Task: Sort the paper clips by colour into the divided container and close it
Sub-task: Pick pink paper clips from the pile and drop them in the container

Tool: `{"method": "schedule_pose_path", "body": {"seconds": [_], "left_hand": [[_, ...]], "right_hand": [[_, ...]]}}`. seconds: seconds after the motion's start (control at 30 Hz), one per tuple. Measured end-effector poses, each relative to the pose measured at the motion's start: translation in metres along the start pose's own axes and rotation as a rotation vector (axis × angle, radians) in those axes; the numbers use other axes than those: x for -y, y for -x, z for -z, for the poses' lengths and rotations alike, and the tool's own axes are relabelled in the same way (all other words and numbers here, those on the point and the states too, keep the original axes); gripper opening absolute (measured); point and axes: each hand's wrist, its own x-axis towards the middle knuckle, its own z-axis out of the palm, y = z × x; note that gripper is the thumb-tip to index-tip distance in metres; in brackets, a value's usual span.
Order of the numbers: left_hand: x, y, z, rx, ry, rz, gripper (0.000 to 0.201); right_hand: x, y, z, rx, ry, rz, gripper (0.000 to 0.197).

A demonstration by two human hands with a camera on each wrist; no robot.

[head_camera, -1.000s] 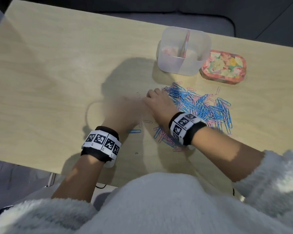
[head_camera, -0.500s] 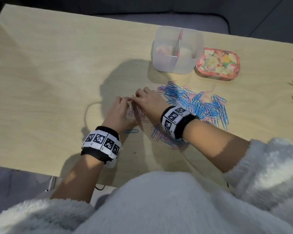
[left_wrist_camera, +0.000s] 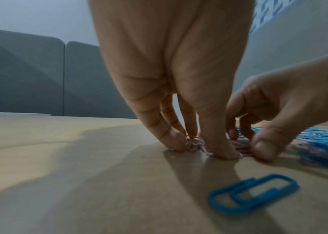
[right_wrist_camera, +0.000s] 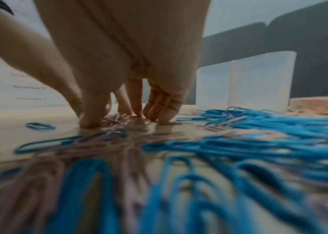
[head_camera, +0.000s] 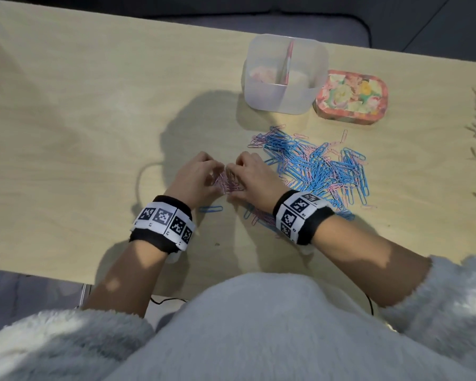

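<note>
Between my two hands on the wooden table lies a small bunch of pink paper clips (head_camera: 228,184). My left hand (head_camera: 213,178) pinches it from the left, fingertips (left_wrist_camera: 176,144) and thumb on the table. My right hand (head_camera: 239,180) closes on the same bunch (right_wrist_camera: 117,118) from the right with curled fingers (right_wrist_camera: 159,114). To the right spreads a mixed pile of blue and pink clips (head_camera: 319,166). The translucent divided container (head_camera: 283,103) stands open at the back, something pinkish in its left half. Its floral lid (head_camera: 352,97) lies beside it.
A single blue clip (head_camera: 210,209) lies loose near my left wrist, also seen close in the left wrist view as the blue clip (left_wrist_camera: 253,193). More clips (head_camera: 259,218) lie under my right wrist. The table's near edge (head_camera: 52,276) runs just behind my forearms.
My hands have drawn together from either side, pulling the scattered pink clips into one tight bunch between them. The big pile, container and lid have not moved.
</note>
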Motion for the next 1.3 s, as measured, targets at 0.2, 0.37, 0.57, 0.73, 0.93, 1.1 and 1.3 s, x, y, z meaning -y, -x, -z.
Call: {"method": "schedule_pose_path", "body": {"seconds": [0.2,0.37,0.57,0.73,0.93,1.1,1.3], "left_hand": [[-0.003,-0.013,0.004,0.044,-0.115,-0.037,0.027],[-0.005,-0.014,0.001,-0.008,-0.156,-0.064,0.018],[-0.003,-0.012,-0.008,-0.080,-0.168,-0.061,0.013],[-0.004,-0.016,-0.007,-0.035,-0.249,-0.100,0.016],[-0.007,-0.021,-0.012,-0.031,-0.339,-0.083,0.016],[-0.013,-0.026,-0.005,-0.002,-0.286,-0.069,0.019],[-0.046,-0.048,0.033,-0.136,-0.047,-0.094,0.016]], "right_hand": [[0.007,-0.003,-0.004,-0.046,-0.024,-0.045,0.026],[-0.001,-0.001,-0.002,-0.042,0.083,-0.049,0.024],[-0.016,-0.001,0.032,-0.178,-0.410,-0.226,0.018],[-0.026,-0.024,0.092,-0.382,-0.597,-0.249,0.016],[-0.052,-0.086,0.142,-0.534,-0.589,-0.377,0.019],[-0.066,-0.112,0.149,-0.414,-0.451,-0.448,0.012],[-0.065,-0.086,0.150,-0.487,-0.617,-0.413,0.030]]}}
